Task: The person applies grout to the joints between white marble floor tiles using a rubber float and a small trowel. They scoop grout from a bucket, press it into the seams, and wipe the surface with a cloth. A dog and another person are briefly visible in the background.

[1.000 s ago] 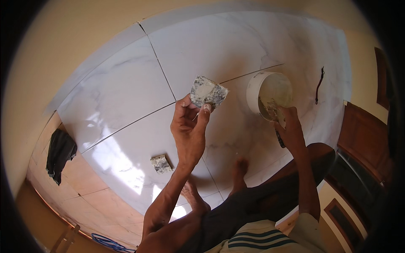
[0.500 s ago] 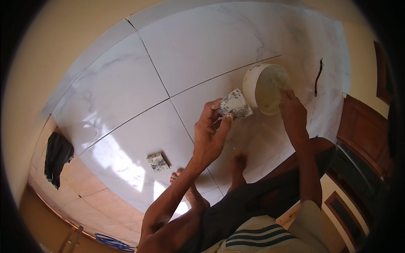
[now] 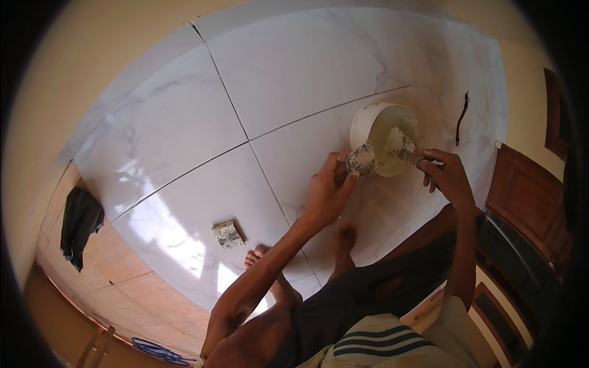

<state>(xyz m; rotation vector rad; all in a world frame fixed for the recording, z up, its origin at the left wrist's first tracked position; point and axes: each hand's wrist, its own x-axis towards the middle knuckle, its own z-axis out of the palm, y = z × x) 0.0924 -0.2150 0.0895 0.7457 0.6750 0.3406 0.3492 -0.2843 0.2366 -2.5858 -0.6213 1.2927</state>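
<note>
My left hand [image 3: 329, 189] pinches a flat, paste-smeared putty spreader [image 3: 362, 158] between thumb and fingers, at the near left rim of a white bucket [image 3: 361, 126]. Wrapped round the handle of a putty knife [image 3: 402, 142] are the fingers of my right hand [image 3: 453, 176]. The knife's blade carries pale paste and sits over the bucket's mouth, just right of the spreader. Whitish paste or liquid lies inside the bucket, partly hidden by the tools.
A second smeared square piece [image 3: 228, 235] lies on the marbled tile floor [image 3: 294, 67] by my foot. Dark joints run between the tiles. A thin dark cord [image 3: 462, 119] lies to the right, a black plastic bag [image 3: 81, 224] far left, and a blue coil [image 3: 161, 351] lower left.
My right hand has lifted the putty knife out of the bucket, bringing its loaded blade into sight. The left hand has shifted right with the spreader, closer to the knife.
</note>
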